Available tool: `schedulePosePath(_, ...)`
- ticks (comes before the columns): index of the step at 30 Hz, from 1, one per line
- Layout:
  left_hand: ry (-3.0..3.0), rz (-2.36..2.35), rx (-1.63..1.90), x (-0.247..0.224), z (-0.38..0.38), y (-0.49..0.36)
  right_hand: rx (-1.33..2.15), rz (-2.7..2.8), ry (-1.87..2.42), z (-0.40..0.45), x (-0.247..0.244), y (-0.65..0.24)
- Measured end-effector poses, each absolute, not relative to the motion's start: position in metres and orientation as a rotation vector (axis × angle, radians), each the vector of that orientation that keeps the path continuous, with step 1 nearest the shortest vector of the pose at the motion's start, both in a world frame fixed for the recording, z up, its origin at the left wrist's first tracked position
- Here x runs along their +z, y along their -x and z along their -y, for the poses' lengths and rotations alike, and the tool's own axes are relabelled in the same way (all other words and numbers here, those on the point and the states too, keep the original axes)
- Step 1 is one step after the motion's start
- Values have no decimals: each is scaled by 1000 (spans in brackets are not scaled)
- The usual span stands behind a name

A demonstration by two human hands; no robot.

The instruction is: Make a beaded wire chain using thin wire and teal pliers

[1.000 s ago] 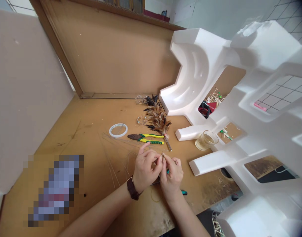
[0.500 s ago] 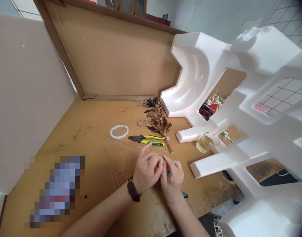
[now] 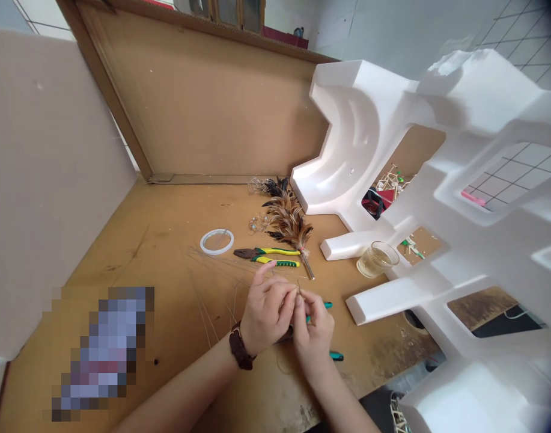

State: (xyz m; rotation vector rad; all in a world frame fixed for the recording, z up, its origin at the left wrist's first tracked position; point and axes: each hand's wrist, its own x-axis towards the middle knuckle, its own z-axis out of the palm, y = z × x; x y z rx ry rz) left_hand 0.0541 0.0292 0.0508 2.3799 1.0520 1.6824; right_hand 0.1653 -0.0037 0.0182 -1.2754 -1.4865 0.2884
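Observation:
Close together over the table's front part, my left hand (image 3: 267,313) and my right hand (image 3: 313,325) meet at their fingertips. Both are pinched on a thin wire-like piece (image 3: 299,288), too small to make out well. A dark strap (image 3: 241,347) circles my left wrist. Just beyond my hands lie pliers (image 3: 268,257) with yellow and green handles. A bundle of brown feathers (image 3: 288,219) rests behind them, its stems towards me. Teal handles (image 3: 336,356) show beside and partly under my right hand. Thin wires (image 3: 203,307) are spread left of my hands.
A white tape ring (image 3: 217,242) lies left of the pliers. On the right, a glass of liquid (image 3: 377,260) stands by a large white foam frame (image 3: 392,294). A cardboard panel (image 3: 203,102) closes off the back. A pixelated object (image 3: 104,349) lies at the left.
Both hands have shifted very slightly, and the fingers of my right hand are drawn in a little. More of the teal handle beside my right hand shows now.

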Motion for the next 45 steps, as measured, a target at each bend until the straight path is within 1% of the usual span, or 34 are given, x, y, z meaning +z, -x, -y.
schedulePosePath(3, -2319, -1116, 1529, 56, -32, -52, 748, 1272, 1233, 2, 23, -168)
schedulePosePath(4, -2311, -1140, 1467, 58, -33, -51, 853, 1223, 1224, 0, 26, -170)
schedulePosePath(6, -2327, -1195, 1380, 62, -36, -49, 933, 1184, 1242, -2, 32, -173)
schedulePosePath(10, -2570, -1256, 1164, 64, -40, -45, 900, 1253, 1300, -9, 38, -179)
schedulePosePath(14, -2869, -1179, 934, 62, -41, -45, 916, 1366, 1367, -16, 33, -182)
schedulePosePath(19, -2997, -1161, 772, 57, -43, -44, 888, 1449, 1471, -19, 26, -186)
schedulePosePath(25, -3060, -1105, 684, 55, -44, -45, 785, 1574, 1585, -19, 26, -191)
schedulePosePath(30, -3083, -1086, 664, 55, -44, -46, 769, 1616, 1638, -19, 26, -194)
schedulePosePath(38, -3143, -995, 608, 52, -44, -48, 951, 1546, 1601, -20, 31, -200)
schedulePosePath(45, -3127, -953, 688, 45, -43, -49, 1074, 1472, 1515, -20, 37, -203)
